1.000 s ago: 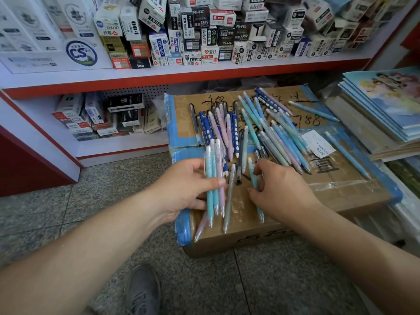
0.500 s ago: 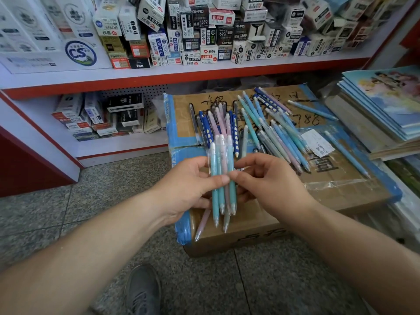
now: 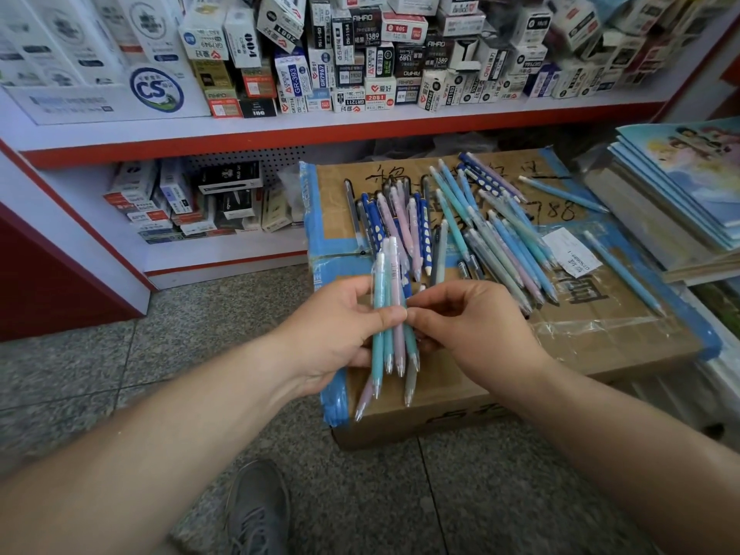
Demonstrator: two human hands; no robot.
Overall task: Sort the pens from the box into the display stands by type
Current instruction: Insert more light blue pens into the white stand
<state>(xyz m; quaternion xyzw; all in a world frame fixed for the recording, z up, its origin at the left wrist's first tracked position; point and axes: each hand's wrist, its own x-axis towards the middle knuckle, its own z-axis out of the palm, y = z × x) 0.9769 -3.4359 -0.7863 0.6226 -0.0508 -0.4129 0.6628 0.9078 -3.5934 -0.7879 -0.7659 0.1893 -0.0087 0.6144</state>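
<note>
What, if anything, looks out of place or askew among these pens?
The bundle of pens in the left hand is uneven: one pale pen slants out below. Two blue pens lie apart from the pile, toward the cardboard box's right side.

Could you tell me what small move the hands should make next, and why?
Probably let the right hand release the bundle of pens that the left hand grips, and reach for another matching pen on the cardboard box, since many loose pens lie there unsorted.
</note>
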